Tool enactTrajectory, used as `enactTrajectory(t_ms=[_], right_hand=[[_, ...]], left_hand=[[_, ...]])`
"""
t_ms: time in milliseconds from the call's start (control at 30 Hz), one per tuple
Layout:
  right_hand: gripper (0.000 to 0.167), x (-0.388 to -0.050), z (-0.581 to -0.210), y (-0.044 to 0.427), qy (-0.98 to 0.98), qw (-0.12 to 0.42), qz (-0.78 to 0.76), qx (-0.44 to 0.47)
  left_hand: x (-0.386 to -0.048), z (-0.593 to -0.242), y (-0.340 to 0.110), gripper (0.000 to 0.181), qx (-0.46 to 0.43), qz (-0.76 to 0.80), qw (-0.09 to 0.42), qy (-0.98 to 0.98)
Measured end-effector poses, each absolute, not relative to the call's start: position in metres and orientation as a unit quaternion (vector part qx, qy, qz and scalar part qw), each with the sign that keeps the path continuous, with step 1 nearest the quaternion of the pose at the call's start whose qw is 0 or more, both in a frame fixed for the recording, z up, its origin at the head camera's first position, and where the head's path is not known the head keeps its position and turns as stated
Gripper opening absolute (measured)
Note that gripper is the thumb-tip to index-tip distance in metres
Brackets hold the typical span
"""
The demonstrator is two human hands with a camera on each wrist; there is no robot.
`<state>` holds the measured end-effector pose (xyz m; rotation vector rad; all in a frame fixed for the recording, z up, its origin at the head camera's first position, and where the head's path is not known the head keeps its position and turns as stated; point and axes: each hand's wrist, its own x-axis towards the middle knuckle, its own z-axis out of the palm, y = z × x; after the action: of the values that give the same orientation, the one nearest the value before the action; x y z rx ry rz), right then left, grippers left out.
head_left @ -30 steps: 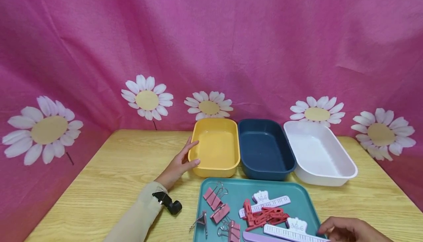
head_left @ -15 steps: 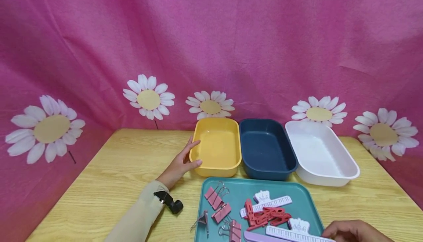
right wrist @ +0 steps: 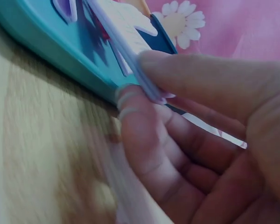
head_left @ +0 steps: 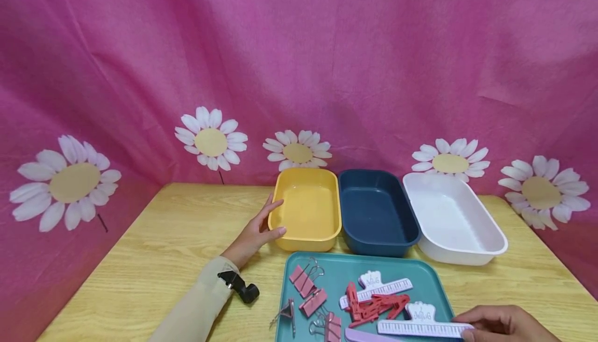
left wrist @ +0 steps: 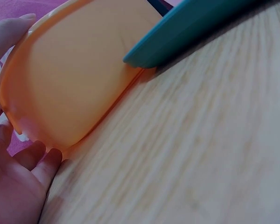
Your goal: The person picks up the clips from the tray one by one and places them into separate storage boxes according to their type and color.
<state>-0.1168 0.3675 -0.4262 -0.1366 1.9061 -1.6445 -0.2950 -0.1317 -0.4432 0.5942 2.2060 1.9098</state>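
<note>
My left hand (head_left: 252, 235) holds the near left side of the yellow bin (head_left: 306, 235), its thumb over the rim; in the left wrist view several fingers (left wrist: 49, 163) lie low against the outside wall. At the right edge of the teal tray (head_left: 357, 264), my right hand (head_left: 502, 324) pinches the end of a white bag clip (head_left: 422, 327) printed with piano keys. The right wrist view shows this clip (right wrist: 126, 35) between thumb and forefinger. Close to it on the tray lie a second piano-key clip (head_left: 397, 286), red clothespins (head_left: 374, 308) and a lilac clip (head_left: 366, 336), partly cut off.
Several pink binder clips (head_left: 312, 302) lie on the tray's left side. A dark blue bin (head_left: 378, 248) and a white bin (head_left: 455, 256) stand beside the yellow one on the wooden table (head_left: 140, 259). Behind them hangs a pink flowered cloth (head_left: 364, 72).
The piano-key clip at my right hand has swung level and come away from the lilac clip, now pinched at its right end. My left hand stays on the yellow bin.
</note>
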Motion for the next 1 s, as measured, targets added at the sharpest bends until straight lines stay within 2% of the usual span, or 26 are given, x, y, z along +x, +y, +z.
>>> enactTrajectory(t_ms=[500, 1000], right_hand=[[0.041, -0.1169, -0.4323, 0.3614, 0.768, 0.237, -0.594, 0.031], [0.046, -0.1177, -0.4317, 0.3690, 0.794, 0.190, -0.576, 0.039]], left_hand=[[-0.2940, -0.4453, -0.1332, 0.065, 0.200, 0.642, 0.080, 0.736], [-0.2932, -0.4407, -0.1319, 0.066, 0.202, 0.648, 0.084, 0.729]])
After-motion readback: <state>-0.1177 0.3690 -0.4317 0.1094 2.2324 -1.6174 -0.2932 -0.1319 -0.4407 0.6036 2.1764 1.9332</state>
